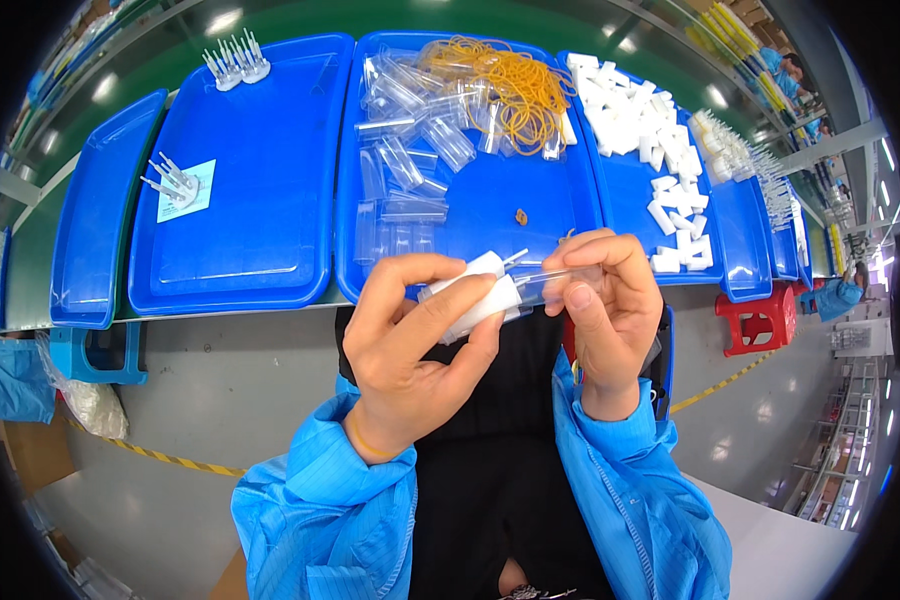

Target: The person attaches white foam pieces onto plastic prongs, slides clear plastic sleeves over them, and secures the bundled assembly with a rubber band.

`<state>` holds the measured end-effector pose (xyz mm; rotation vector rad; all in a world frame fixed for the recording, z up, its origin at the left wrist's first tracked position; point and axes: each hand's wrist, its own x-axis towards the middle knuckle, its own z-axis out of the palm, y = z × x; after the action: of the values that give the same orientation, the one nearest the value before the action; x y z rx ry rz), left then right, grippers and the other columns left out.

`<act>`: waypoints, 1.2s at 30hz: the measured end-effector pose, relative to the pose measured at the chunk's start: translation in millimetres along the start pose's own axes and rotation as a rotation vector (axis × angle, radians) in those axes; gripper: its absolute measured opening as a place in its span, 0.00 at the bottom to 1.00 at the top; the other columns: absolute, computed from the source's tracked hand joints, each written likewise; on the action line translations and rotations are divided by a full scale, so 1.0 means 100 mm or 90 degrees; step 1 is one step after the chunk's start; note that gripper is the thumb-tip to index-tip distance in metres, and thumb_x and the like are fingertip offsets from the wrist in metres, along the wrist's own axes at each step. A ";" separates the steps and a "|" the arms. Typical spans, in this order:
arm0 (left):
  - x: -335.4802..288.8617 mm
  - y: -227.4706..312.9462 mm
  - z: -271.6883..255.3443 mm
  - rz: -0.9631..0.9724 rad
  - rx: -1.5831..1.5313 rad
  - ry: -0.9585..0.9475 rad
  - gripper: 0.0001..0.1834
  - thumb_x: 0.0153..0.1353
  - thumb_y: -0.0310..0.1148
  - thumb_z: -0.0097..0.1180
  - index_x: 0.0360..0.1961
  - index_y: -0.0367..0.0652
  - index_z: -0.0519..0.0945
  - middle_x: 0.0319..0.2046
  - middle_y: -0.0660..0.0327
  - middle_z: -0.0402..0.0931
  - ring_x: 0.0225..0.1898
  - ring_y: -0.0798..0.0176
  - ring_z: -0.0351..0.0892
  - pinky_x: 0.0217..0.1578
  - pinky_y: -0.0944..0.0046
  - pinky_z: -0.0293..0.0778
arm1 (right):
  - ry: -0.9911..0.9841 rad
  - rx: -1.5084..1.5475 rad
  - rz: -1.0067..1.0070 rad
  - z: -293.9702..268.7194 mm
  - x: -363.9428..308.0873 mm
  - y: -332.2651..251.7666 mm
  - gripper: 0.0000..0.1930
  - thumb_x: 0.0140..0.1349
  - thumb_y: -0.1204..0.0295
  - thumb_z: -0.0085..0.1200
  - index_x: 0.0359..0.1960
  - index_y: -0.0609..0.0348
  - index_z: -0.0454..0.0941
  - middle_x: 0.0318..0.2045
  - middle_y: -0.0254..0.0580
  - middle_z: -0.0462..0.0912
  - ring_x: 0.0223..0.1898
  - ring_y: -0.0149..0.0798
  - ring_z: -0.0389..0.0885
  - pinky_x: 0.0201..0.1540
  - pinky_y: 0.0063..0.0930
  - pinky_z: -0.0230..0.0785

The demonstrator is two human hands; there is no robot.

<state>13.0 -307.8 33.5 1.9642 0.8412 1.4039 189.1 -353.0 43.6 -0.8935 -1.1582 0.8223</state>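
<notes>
My left hand [420, 330] is closed round a bundle of white blocks [485, 290] with transparent plastic about them. A thin metal pin [515, 257] sticks out of the bundle toward the right. In my right hand [605, 300], thumb and fingers pinch a transparent plastic tube [560, 285], which reaches to the bundle's right end. Whether the tube touches the pin, I cannot tell. Beyond my hands, a blue tray [510, 200] bears several transparent tubes [400, 165] and a heap of yellow rubber bands [515, 85]. One small rubber band [521, 216] lies apart from the heap.
White blocks [635, 115] fill part of the tray on the right, with pale pin-like pieces [735, 150] beyond them. The left tray [240, 230] bears clusters of white pins [238, 65] and a paper label [192, 190]. Below are a blue stool [95, 355] and a red stool [760, 320].
</notes>
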 end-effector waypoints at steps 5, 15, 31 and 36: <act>0.01 -0.01 -0.02 0.049 0.025 -0.023 0.16 0.45 0.20 0.69 0.38 0.39 0.85 0.39 0.56 0.77 0.31 0.65 0.78 0.24 0.70 0.72 | -0.003 -0.008 -0.007 -0.01 -0.01 0.02 0.10 0.63 0.80 0.55 0.45 0.69 0.71 0.42 0.48 0.77 0.36 0.30 0.78 0.38 0.21 0.73; 0.05 -0.04 -0.03 0.139 0.050 -0.022 0.17 0.41 0.21 0.68 0.37 0.42 0.86 0.36 0.57 0.80 0.35 0.59 0.77 0.32 0.66 0.71 | -0.029 -0.032 0.045 -0.03 0.03 -0.03 0.11 0.63 0.80 0.56 0.46 0.68 0.71 0.42 0.47 0.78 0.36 0.27 0.77 0.39 0.20 0.72; -0.02 -0.08 -0.04 -0.029 -0.043 -0.085 0.21 0.47 0.17 0.65 0.46 0.35 0.81 0.51 0.49 0.75 0.51 0.49 0.76 0.50 0.57 0.74 | 0.020 -0.096 -0.205 0.01 0.05 0.19 0.17 0.57 0.86 0.59 0.48 0.67 0.73 0.47 0.48 0.73 0.44 0.33 0.78 0.47 0.24 0.74; 0.01 -0.04 -0.01 0.031 0.008 -0.110 0.17 0.51 0.18 0.65 0.44 0.35 0.82 0.50 0.50 0.73 0.52 0.54 0.76 0.43 0.63 0.80 | 0.021 -0.151 -0.245 -0.07 0.04 0.17 0.16 0.57 0.85 0.60 0.47 0.65 0.73 0.46 0.49 0.75 0.42 0.33 0.79 0.44 0.24 0.76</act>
<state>11.9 -304.2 31.0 2.0928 0.7288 1.2376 195.1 -343.3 28.4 -0.8360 -1.3632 0.3608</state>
